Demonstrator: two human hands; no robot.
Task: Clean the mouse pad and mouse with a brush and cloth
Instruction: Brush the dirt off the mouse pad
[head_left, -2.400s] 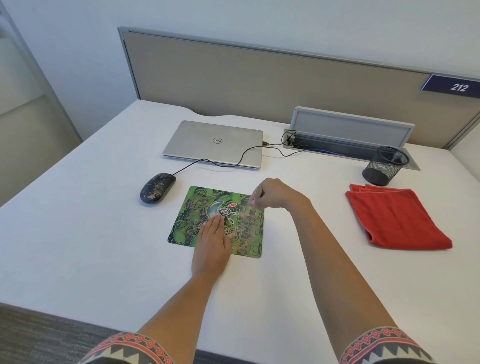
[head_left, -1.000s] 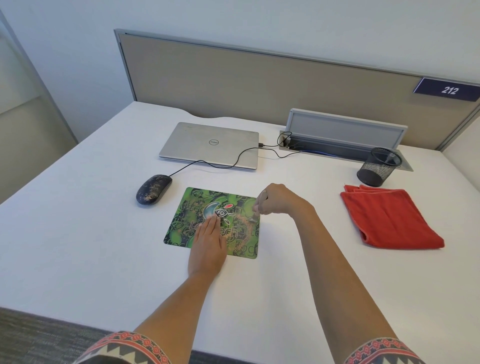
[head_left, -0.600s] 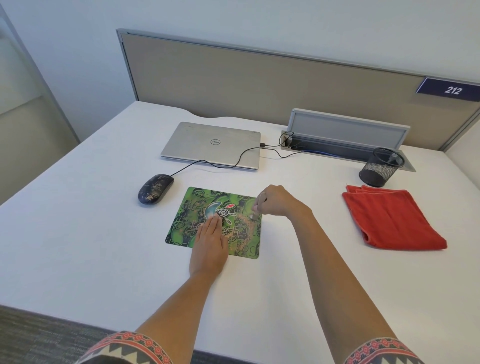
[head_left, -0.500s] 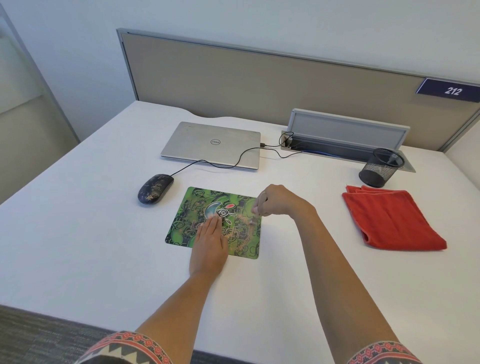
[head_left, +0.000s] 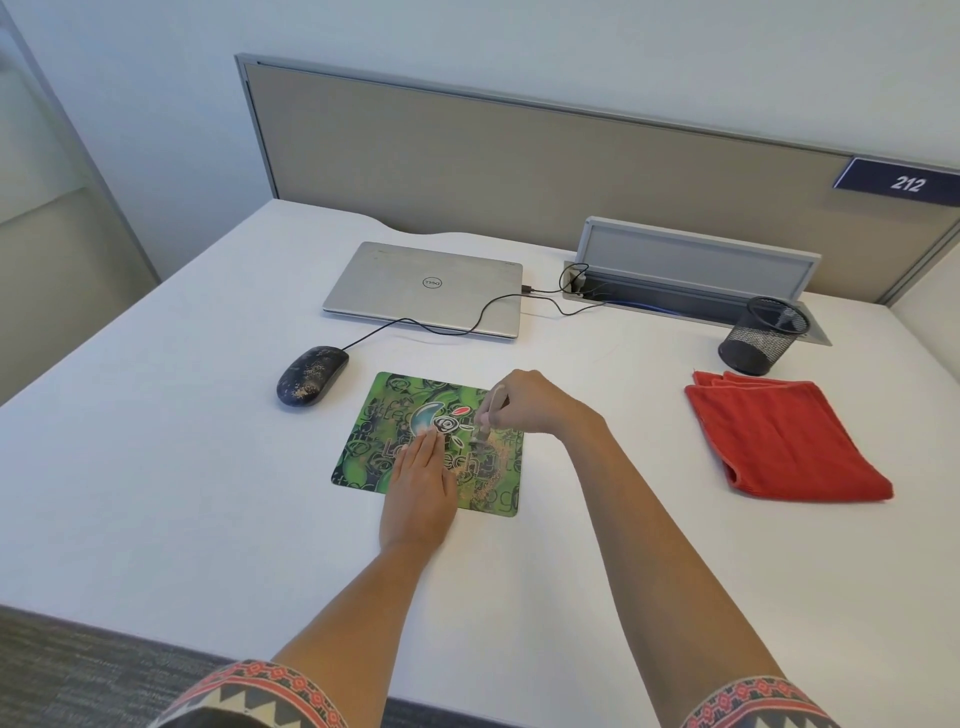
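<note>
On the white worktop (head_left: 156, 467), the dark mouse (head_left: 311, 375) lies left of centre, speckled with tan grit, its cable running back toward the closed silver laptop (head_left: 426, 288) near the far edge. Just right of the mouse, and not touching it, the green mouse pad (head_left: 374, 447) sits about mid-worktop. Your left hand (head_left: 421, 493) lies flat on the pad's near edge, fingers straight and together, pressing it down. Right of those fingers, the small brush (head_left: 483, 428) stands nearly upright with its bristles on the pad's right half, where tan grit is scattered. Your right hand (head_left: 530, 402) pinches the brush handle with curled fingers. Well to the right, the folded red cloth (head_left: 784, 436) lies near the worktop's right edge, with a black mesh cup (head_left: 763, 335) just behind it.
</note>
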